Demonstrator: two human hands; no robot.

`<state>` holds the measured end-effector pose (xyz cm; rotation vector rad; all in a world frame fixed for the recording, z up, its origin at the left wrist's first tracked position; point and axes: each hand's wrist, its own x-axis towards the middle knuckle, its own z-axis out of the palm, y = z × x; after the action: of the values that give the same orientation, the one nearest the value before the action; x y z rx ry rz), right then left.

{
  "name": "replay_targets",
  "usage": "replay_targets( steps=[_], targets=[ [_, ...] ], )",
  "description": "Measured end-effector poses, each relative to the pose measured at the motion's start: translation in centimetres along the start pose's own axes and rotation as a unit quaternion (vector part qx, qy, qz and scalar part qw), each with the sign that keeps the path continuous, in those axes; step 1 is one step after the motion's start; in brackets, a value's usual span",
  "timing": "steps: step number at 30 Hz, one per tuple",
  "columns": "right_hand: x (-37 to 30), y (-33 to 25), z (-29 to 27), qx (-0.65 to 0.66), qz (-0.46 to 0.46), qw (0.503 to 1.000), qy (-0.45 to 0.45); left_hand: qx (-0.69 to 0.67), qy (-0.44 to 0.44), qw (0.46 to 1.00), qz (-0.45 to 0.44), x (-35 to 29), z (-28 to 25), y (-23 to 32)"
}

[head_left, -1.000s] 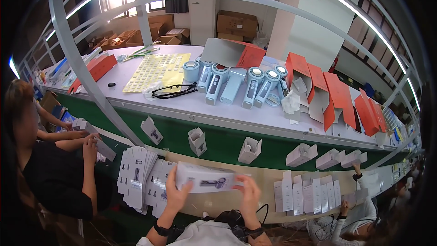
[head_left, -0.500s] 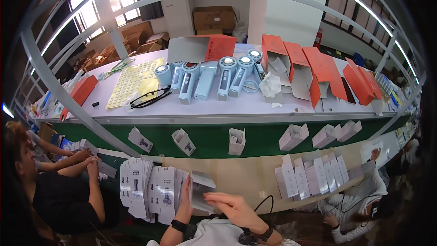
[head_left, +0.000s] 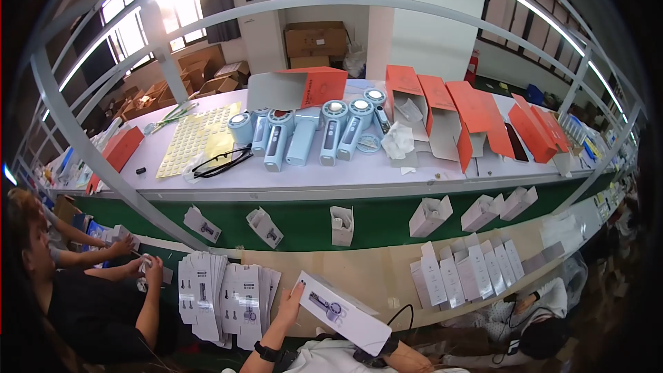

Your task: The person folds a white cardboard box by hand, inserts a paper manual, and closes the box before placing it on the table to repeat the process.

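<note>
A white carton printed with a picture of a handheld fan is tilted in front of me, its broad face turned up. My left hand is closed on its upper left end, thumb along the edge. The carton's lower right end covers my right hand; only the forearm shows beside it, so those fingers are hidden. Just left of my left hand lie two fanned stacks of flat printed cartons, an outer stack and an inner stack.
Several upright white boxes stand on the tan bench to the right. Open white boxes sit along a green strip. The raised shelf bears light-blue handheld fans, black glasses and orange boxes. Co-workers sit at left and right.
The carton, earlier narrow and upright with open flaps, now shows its broad printed face, tilted down to the right. My right hand has gone from its side to behind it.
</note>
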<state>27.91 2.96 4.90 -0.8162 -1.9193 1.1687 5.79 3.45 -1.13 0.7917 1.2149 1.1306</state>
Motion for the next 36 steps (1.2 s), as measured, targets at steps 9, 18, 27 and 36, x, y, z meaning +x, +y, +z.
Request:
replay_targets(
  steps=[9, 18, 27, 36],
  targets=[
    [-0.2, 5.5, 1.2, 0.069, 0.034, 0.995, -0.066, -0.045, 0.004, 0.999, -0.022, -1.5, 2.1, 2.3],
    [-0.3, 9.8, 1.5, 0.131, 0.082, 0.978, -0.139, 0.004, -0.113, 0.992, -0.063, -2.9, 0.9, 6.0],
    [-5.3, 12.7, -1.2, 0.171, 0.176, 0.958, -0.148, -0.046, 0.079, 0.97, 0.226, -3.8, -2.9, 12.6],
    [3.6, -3.9, -5.4, 0.521, 0.285, 0.804, -0.026, 0.483, -0.108, 0.633, 0.595, -6.2, 5.2, 11.4]
  ],
)
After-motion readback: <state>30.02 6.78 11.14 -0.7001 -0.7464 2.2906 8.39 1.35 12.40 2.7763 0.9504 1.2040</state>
